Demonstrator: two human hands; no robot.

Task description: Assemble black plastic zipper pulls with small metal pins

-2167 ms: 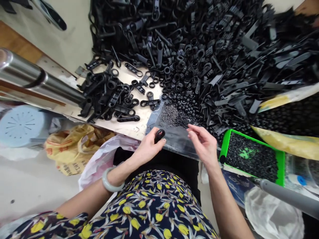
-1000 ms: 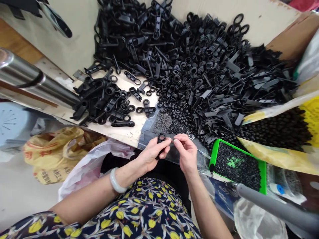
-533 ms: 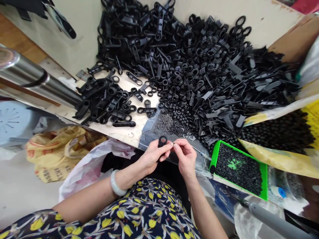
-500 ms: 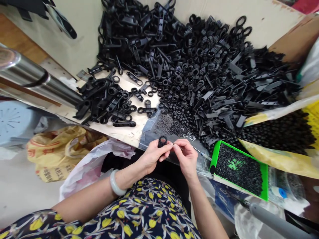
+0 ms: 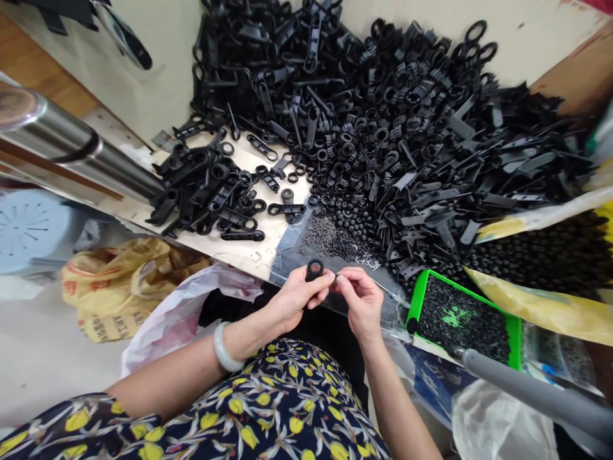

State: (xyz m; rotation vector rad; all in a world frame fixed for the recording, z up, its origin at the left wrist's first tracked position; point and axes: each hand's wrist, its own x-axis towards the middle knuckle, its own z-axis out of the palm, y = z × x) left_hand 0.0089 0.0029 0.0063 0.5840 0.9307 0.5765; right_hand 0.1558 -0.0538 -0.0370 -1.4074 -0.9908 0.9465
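Note:
My left hand [image 5: 293, 299] is closed round a small black plastic part with a ring end [image 5: 313, 269], held just off the near edge of the work board [image 5: 249, 252]. My right hand [image 5: 360, 299] sits right beside it, thumb and forefinger pinched on a tiny piece I cannot make out, its tips touching the black part. Just beyond the hands lies a heap of small dark screws [image 5: 330, 236] on clear plastic sheet. A huge pile of black plastic parts [image 5: 383, 121] covers the board beyond that.
A green-rimmed tray of tiny black pieces [image 5: 462, 318] lies right of my hands, with a grey tool handle [image 5: 531, 393] below it. A steel tube [image 5: 71, 150] runs along the left. Yellow and white plastic bags [image 5: 119, 287] sit under the board edge. Yellow bags of black pieces [image 5: 550, 255] lie at the right.
My right hand came from open, apart from the left, to pinched against the black part in my left hand. Over the last second both hands stayed together, barely shifting.

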